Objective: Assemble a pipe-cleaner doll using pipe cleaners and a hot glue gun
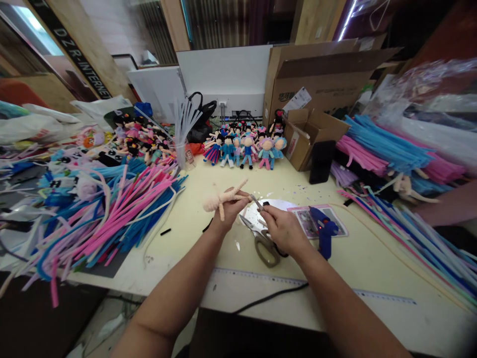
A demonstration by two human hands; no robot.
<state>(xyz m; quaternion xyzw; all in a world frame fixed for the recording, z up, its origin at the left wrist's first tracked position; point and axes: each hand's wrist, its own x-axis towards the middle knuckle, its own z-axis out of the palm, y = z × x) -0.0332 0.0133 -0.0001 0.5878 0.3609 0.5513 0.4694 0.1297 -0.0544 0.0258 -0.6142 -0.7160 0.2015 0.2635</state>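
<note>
A beige fuzzy doll figure [219, 201], bent from pipe cleaners, is gripped in my left hand [231, 211]. Its round head points left and one limb reaches toward my other hand. My right hand [285, 228] is closed around a slim metal-tipped tool [256, 201] with dark handles; its exact kind is partly hidden by my fingers. The tool's tip meets the limb's end at my left fingertips. Scissors [266, 251] with grey-green handles lie just below my right hand. Under the hands is a white round plate [278, 204].
A blue glue gun [324, 228] rests on a picture card [341, 223] at right. A clear ruler [261, 278] runs along the front edge. Pipe cleaner piles [108, 209] lie left, with more bundles [391, 149] right. Finished dolls [248, 151] stand behind, beside cardboard boxes [313, 74].
</note>
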